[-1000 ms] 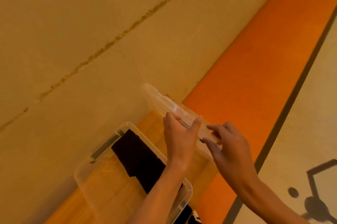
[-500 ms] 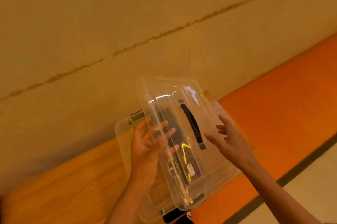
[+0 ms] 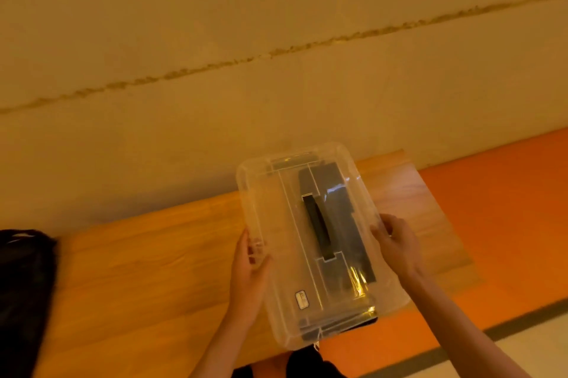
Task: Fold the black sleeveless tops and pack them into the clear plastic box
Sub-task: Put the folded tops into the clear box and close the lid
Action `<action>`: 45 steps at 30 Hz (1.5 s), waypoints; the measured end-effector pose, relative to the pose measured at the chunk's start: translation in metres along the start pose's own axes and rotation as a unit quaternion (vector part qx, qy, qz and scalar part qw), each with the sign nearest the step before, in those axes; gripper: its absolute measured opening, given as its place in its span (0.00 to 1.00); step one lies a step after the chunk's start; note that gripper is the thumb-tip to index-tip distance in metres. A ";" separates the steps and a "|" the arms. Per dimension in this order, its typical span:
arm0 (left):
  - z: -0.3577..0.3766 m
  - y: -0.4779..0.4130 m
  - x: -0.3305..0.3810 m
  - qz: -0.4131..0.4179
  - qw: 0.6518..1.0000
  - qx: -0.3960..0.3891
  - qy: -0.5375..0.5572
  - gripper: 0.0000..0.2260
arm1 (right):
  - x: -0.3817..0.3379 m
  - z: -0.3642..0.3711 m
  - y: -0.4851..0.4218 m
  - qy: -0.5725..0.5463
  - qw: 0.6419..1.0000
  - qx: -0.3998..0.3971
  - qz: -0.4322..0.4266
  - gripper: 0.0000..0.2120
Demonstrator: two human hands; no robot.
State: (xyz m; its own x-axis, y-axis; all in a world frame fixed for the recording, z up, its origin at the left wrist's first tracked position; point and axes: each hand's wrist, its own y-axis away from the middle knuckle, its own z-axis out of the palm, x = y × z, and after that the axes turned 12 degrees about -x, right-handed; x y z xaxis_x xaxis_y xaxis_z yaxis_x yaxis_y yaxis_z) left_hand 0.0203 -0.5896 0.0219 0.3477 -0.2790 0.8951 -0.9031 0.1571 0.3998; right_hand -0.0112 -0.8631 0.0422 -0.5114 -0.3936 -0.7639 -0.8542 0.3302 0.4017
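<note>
Fingers [image 3: 256, 251] of my left hand [image 3: 249, 268], right hand [image 3: 397, 244] pinch lid [image 3: 282, 208] edges; lid, tilted before, now flat on box [image 3: 278, 327], tops [image 3: 338, 211] closed inside.

Indoor room, wooden table [image 3: 138, 270], cracked wall [image 3: 215, 24]

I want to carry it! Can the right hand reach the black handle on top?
Probably yes. The right hand grips the right edge of the lid, and the black handle lies bare along the middle of it, close by, with nothing between them.
</note>
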 end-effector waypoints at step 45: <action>0.032 -0.060 -0.007 0.103 0.799 -0.076 -0.587 0.33 | 0.033 0.028 -0.037 0.308 0.950 -0.042 -0.039 0.34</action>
State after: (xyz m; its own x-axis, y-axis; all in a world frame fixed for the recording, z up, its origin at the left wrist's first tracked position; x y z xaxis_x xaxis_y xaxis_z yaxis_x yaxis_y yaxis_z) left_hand 0.0636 -0.6276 -0.0148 -0.3613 -0.9151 0.1788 -0.8383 0.4028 0.3674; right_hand 0.0059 -0.8641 -0.0116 -0.3822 -0.8495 -0.3638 -0.8832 0.2200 0.4143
